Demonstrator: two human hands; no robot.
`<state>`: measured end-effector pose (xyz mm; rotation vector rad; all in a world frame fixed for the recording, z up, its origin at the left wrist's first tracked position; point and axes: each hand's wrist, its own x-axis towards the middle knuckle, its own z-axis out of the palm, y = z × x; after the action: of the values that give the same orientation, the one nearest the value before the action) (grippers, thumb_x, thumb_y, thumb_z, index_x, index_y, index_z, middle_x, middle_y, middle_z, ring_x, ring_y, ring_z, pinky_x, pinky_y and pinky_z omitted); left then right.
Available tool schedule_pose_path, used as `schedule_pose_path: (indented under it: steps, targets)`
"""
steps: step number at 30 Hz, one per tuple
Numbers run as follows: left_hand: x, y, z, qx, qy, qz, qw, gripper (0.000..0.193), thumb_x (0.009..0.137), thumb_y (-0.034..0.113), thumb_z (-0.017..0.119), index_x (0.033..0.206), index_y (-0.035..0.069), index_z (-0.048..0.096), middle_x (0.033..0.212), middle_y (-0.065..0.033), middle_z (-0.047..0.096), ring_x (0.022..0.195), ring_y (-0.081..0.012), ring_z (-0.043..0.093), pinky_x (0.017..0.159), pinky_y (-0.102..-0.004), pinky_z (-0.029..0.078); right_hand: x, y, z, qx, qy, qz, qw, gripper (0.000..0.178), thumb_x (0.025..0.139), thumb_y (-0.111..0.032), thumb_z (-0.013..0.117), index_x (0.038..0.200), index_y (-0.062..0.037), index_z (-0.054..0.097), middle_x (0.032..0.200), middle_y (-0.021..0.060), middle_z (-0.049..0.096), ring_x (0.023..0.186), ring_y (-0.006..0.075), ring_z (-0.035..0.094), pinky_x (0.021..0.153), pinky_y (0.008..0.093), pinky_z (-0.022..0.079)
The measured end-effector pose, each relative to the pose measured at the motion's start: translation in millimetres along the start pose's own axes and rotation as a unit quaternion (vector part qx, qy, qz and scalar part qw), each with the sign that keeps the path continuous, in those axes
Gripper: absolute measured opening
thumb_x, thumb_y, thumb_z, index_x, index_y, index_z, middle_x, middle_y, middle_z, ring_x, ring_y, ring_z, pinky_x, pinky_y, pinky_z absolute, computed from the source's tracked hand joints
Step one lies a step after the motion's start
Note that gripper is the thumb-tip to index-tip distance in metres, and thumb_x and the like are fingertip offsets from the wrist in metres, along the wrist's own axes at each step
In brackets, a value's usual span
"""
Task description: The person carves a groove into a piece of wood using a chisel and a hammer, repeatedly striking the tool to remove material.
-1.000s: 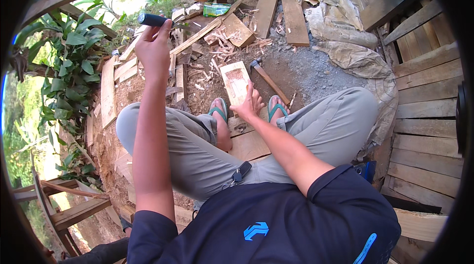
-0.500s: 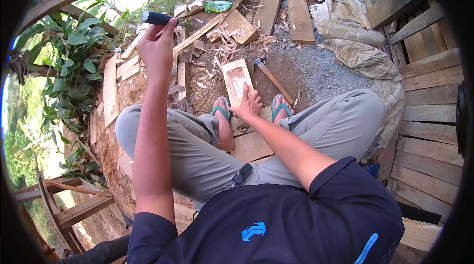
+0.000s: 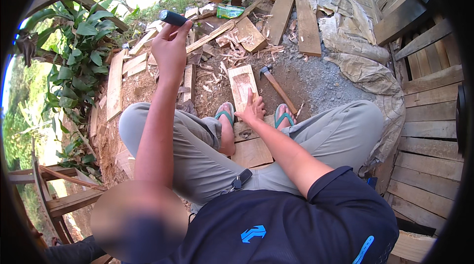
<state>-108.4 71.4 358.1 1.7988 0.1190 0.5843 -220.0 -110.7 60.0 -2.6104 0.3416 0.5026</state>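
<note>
Raised at the upper left, my left hand (image 3: 169,49) is closed on a short dark cylinder (image 3: 173,18) with a rounded, lighter end. Its thumb and fingers pinch the underside; whether it is a tool handle I cannot tell. Low in the middle, my right hand (image 3: 252,110) grips the near end of a pale wooden block (image 3: 237,75), thumb at one side and fingers over the top and other side. A rough hollow is cut into the block's upper face. Just right of the block lies a claw hammer (image 3: 278,89) with a wooden handle, touched by neither hand.
My sandalled feet flank a plank (image 3: 251,153). Wood shavings (image 3: 231,56) and a cut block (image 3: 251,34) lie beyond. Boards (image 3: 308,27) and crumpled sacking (image 3: 345,22) are at the far right, beside a slatted wood wall (image 3: 427,126). Leafy plants (image 3: 74,61) grow at left.
The whole scene sits slightly farther right and lower in the picture, as the view has shifted. Both hands keep their holds on the cylinder and the block.
</note>
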Motion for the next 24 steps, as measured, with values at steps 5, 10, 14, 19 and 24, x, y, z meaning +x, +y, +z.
schedule_pose_path:
  steps: [5,10,14,19,24]
  targets:
    - [-4,0,-3,0.029,-0.005,-0.006,1.000,0.023,0.091,0.022,0.080,0.107,0.006,0.078,0.095,-0.0057,0.077,0.087,-0.0124,0.069,0.076,-0.0278,0.050,6,25,8,0.001,-0.002,-0.044,0.999,0.129,0.072,-0.051,0.087,0.162,-0.0288,-0.002,0.136,0.0244,0.041,0.125,0.0447,0.049,0.101,0.0570,0.045]
    - [-1,9,1,0.013,-0.020,-0.009,1.000,0.032,0.092,0.021,0.078,0.119,0.003,0.075,0.103,-0.0085,0.075,0.092,-0.0124,0.067,0.085,-0.0290,0.052,44,37,-7,0.088,0.105,0.069,0.988,0.067,0.091,-0.043,0.065,0.148,-0.0182,0.038,0.126,0.0206,0.055,0.126,0.0395,0.051,0.102,0.0555,0.043]
    - [-1,3,-2,0.003,-0.024,-0.007,1.000,0.033,0.091,0.024,0.080,0.115,0.003,0.076,0.105,-0.0076,0.075,0.093,-0.0129,0.067,0.088,-0.0283,0.052,65,63,-32,-0.029,0.168,0.121,0.978,0.049,0.089,-0.028,0.066,0.133,-0.0118,0.051,0.130,0.0178,0.055,0.123,0.0360,0.053,0.102,0.0511,0.044]
    - [-5,6,-3,0.024,-0.027,-0.023,0.999,0.032,0.090,0.024,0.081,0.114,0.003,0.077,0.105,-0.0076,0.075,0.093,-0.0123,0.066,0.087,-0.0274,0.052,69,98,-50,-0.058,0.116,0.107,0.986,0.047,0.088,-0.020,0.068,0.132,-0.0117,0.052,0.131,0.0158,0.056,0.127,0.0340,0.053,0.105,0.0497,0.044]
    - [-6,6,-1,-0.005,-0.024,0.001,1.000,0.031,0.087,0.024,0.083,0.109,0.004,0.078,0.101,-0.0089,0.077,0.091,-0.0144,0.069,0.082,-0.0287,0.052,87,107,-52,-0.110,0.078,0.089,0.987,0.041,0.094,-0.020,0.065,0.133,-0.0135,0.053,0.134,0.0147,0.058,0.130,0.0334,0.054,0.106,0.0497,0.044]
